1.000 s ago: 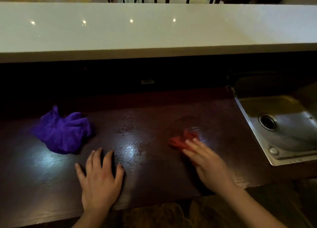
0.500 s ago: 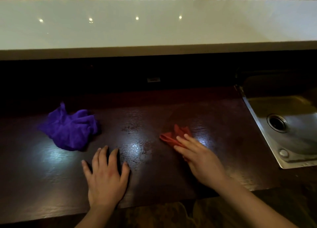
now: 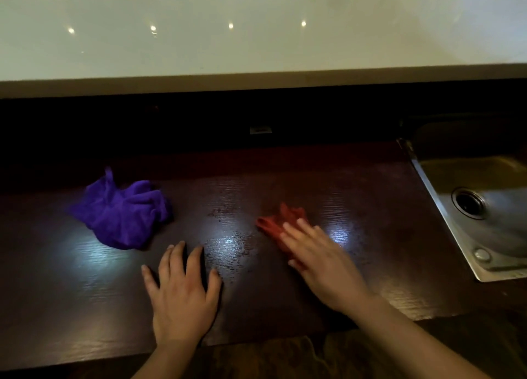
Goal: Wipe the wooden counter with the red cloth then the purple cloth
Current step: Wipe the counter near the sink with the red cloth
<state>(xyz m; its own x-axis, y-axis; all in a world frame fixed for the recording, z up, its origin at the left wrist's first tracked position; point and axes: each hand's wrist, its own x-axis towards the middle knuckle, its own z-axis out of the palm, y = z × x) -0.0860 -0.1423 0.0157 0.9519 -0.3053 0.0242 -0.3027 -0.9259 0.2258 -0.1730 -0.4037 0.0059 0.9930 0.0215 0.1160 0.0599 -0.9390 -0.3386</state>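
The right hand (image 3: 322, 261) lies flat, palm down, on the red cloth (image 3: 278, 221) — fingers extended and close together, pressing the cloth against the worktop (image 3: 370, 207). The grip is a flat press, not a pinch; nothing is lifted. The hand is slightly blurred.

The red cloth is bunched, with most of it hidden under the fingers. The visible part sticks out at the far-left side of the fingertips. Its long axis runs diagonally, from far left toward near right, in line with the hand. It sits right of the worktop's centre, well apart from the sink (image 3: 482, 207) at the right edge.

The left hand (image 3: 182, 293) rests palm down on the bare worktop near the front edge — fingers spread, holding nothing, pointing to the far side.

The purple cloth (image 3: 122, 213) lies crumpled on the left part of the worktop, far-left of the left hand and not touching it. One corner stands up at its far side.

A white ledge (image 3: 256, 42) runs across the far side, above the dark worktop.
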